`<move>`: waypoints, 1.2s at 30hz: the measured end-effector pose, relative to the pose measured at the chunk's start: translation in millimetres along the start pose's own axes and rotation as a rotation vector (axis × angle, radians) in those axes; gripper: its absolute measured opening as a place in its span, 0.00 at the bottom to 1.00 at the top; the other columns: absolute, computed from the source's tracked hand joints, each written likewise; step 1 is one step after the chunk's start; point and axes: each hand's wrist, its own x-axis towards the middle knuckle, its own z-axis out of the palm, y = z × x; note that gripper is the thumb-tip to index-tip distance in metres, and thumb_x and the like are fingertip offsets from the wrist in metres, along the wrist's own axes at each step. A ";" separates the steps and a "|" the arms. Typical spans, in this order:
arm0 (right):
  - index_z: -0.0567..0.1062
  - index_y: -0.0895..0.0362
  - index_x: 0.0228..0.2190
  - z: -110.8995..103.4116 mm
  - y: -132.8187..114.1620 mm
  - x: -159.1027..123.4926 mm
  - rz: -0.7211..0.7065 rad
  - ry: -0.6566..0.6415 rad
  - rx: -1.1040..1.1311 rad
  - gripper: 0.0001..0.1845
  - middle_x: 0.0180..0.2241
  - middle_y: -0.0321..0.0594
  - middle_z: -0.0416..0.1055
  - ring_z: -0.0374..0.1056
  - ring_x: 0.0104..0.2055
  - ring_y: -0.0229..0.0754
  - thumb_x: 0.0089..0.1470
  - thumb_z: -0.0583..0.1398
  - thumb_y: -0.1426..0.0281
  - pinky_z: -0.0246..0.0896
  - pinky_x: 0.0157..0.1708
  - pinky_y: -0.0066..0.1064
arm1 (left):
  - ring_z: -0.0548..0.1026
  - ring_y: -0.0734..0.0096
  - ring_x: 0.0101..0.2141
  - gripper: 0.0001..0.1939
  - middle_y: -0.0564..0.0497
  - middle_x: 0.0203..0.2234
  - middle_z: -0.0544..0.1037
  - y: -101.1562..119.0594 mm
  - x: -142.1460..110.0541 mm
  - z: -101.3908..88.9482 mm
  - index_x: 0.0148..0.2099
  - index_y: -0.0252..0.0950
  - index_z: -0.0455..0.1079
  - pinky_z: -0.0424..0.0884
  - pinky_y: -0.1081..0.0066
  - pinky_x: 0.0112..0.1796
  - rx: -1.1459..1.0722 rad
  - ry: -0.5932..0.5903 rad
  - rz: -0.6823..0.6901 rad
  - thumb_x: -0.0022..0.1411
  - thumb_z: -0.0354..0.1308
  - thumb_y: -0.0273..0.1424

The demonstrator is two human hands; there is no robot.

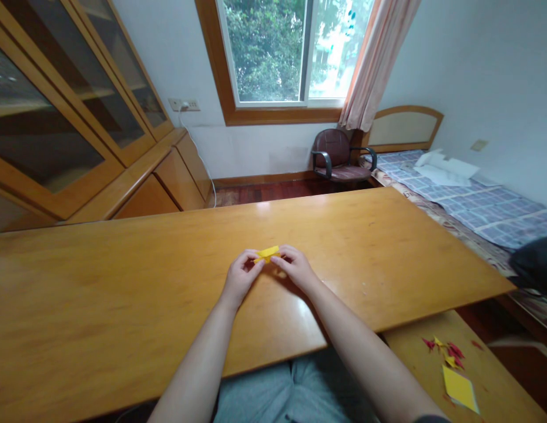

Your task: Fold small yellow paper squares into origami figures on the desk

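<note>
A small piece of folded yellow paper [268, 254] is held between my two hands, a little above the wooden table [123, 294]. My left hand [241, 275] pinches its left end between thumb and fingers. At the right end, my right hand [296, 267] grips it the same way, thumb toward me. The paper's fold lines are too small to make out, and my fingertips cover both of its ends.
On a lower surface [414, 335] at the right lie several red and yellow folded paper pieces [452, 351] and a stack of yellow square paper [460, 388]. Beyond the table stand a chair [334, 154], a bed [489, 205] and a glass-door cabinet [79, 88].
</note>
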 end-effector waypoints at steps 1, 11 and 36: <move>0.76 0.57 0.28 0.1 -0.4 0.0 0.006 0.003 -0.006 0.11 0.31 0.38 0.71 0.67 0.35 0.40 0.57 0.62 0.62 0.61 0.38 0.31 | 0.73 0.68 0.38 0.08 0.50 0.33 0.74 -1.4 -0.7 0.5 0.32 0.36 0.69 0.70 0.71 0.42 0.010 0.000 -0.006 0.57 0.62 0.34; 0.70 0.56 0.30 5.0 12.4 -3.6 0.226 0.047 0.101 0.15 0.26 0.35 0.68 0.64 0.27 0.38 0.52 0.64 0.58 0.61 0.28 0.29 | 0.76 0.66 0.41 0.15 0.47 0.43 0.77 -10.9 -4.0 1.6 0.47 0.37 0.72 0.72 0.68 0.44 0.131 -0.016 -0.102 0.59 0.62 0.37; 0.70 0.57 0.29 5.9 7.3 -3.4 0.220 0.100 0.030 0.14 0.26 0.34 0.68 0.63 0.28 0.38 0.52 0.62 0.59 0.59 0.30 0.29 | 0.76 0.65 0.40 0.11 0.48 0.38 0.79 3.5 -2.6 1.2 0.43 0.38 0.76 0.72 0.67 0.44 0.251 -0.062 -0.029 0.61 0.60 0.36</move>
